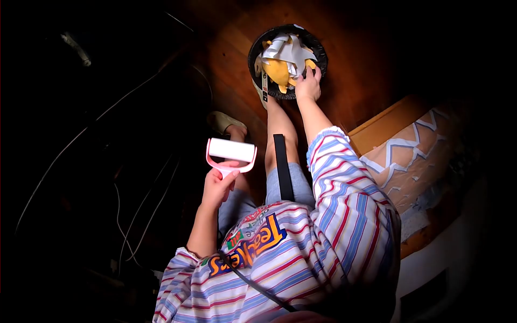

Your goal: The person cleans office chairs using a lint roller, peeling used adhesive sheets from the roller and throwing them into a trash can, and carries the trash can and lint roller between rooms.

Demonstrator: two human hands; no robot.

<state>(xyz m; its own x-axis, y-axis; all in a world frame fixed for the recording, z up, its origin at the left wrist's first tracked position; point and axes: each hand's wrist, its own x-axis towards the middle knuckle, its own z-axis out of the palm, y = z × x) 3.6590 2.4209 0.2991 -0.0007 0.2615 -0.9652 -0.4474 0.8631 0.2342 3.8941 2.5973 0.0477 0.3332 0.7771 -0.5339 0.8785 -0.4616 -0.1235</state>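
Note:
My left hand [219,184] is closed round the handle of a pink lint roller [232,150], whose white roll faces up. Over a round bin lined with a black bag [254,56], my right hand [308,86] reaches in at the near right side. Its fingers are bent against the yellow and white contents, and what they grip, if anything, is too small to make out. Inside the bin lie crumpled white paper [293,54] and a yellow piece [277,71].
The bin stands on a wooden floor [231,48] by my foot. To the right is a wooden edge [385,126] beside patterned fabric [398,161]. Thin cables [86,128] run across the dark left side. A black strap [282,167] hangs over my legs.

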